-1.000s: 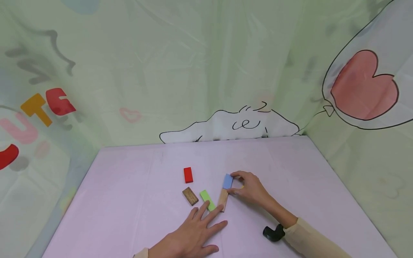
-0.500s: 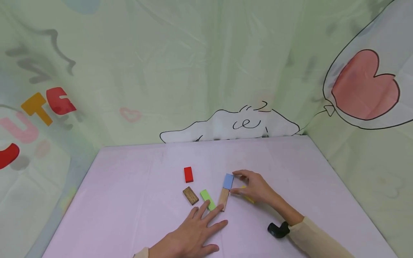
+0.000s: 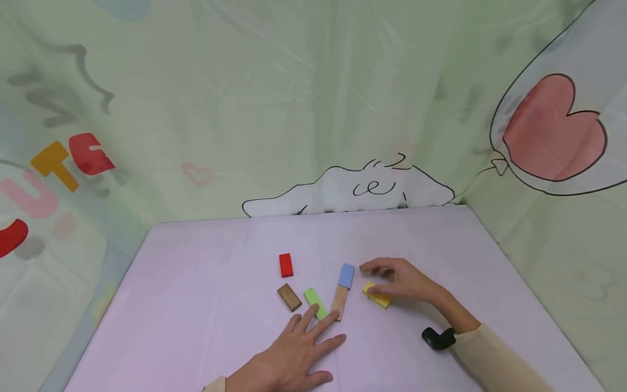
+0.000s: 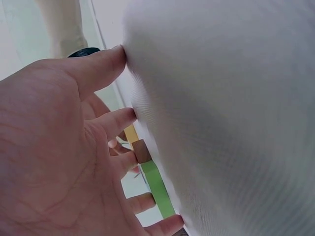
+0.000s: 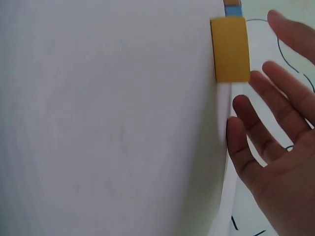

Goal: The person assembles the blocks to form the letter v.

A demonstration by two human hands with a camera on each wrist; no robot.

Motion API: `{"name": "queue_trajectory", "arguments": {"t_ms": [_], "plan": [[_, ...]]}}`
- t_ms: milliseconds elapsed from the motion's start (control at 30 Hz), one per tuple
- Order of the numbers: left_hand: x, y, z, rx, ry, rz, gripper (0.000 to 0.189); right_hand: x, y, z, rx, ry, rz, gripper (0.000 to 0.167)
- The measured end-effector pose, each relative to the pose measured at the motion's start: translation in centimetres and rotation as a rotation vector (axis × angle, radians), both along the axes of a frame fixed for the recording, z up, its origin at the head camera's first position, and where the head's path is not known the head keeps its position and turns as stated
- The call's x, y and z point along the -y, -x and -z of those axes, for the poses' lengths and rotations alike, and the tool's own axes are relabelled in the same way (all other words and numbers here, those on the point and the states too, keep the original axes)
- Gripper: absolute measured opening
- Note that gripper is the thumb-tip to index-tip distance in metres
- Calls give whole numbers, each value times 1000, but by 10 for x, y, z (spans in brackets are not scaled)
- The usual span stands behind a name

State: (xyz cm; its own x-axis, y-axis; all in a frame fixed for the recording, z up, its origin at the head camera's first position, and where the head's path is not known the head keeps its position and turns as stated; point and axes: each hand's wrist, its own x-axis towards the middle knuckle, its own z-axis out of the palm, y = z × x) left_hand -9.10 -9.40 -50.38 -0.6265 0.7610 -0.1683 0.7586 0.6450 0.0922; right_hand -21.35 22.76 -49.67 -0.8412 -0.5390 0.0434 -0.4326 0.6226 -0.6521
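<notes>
My left hand lies with spread fingers on the table, its fingertips at the near ends of a light green block and a light wooden block. A light blue block adjoins the wooden one end to end, in line with it. My right hand hovers over a yellow block, its thumb overlapping the block in the head view. In the right wrist view, the yellow block stands apart from the loosely bent fingers. The green block shows behind the left fingertips in the left wrist view.
A red block and a dark brown wooden block lie left of the green one. The table has a pale lilac cover, with printed cloth walls around it. A black wrist device sits at the right sleeve.
My right hand has let go of the blue block and moved right, over the yellow block, which shows more fully. The left hand and the other blocks have stayed in place.
</notes>
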Motion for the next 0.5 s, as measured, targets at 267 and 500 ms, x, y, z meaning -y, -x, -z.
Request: {"name": "queue_trajectory", "arguments": {"t_ms": [267,500], "plan": [[1,-3,-3,-1,11,-11,70,-13,5,3,94,10,-98,48],[1,-1,1,2,-6,-10,70,-21,5,1,132,28,-202,58]]}}
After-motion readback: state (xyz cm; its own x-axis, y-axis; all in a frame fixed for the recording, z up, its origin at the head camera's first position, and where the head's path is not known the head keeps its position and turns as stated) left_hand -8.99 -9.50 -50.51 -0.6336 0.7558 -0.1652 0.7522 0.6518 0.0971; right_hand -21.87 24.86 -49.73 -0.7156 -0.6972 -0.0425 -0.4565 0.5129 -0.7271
